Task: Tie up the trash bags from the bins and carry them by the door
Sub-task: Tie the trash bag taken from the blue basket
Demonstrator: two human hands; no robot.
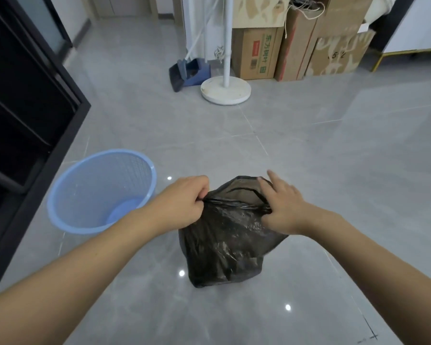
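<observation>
Trash bag (224, 240) stands on the floor (334, 170), bin (101, 192) just left, boxes (296, 51) well behind

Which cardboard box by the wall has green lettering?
The short box right behind the white stand, lowest in its stack. The other boxes show no green.

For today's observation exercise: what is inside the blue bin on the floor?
Through its open top, the blue bin shows only its mesh wall and bare blue bottom, no liner. The near wall hides a small strip of the bottom. The black trash bag stands beside it.
</observation>
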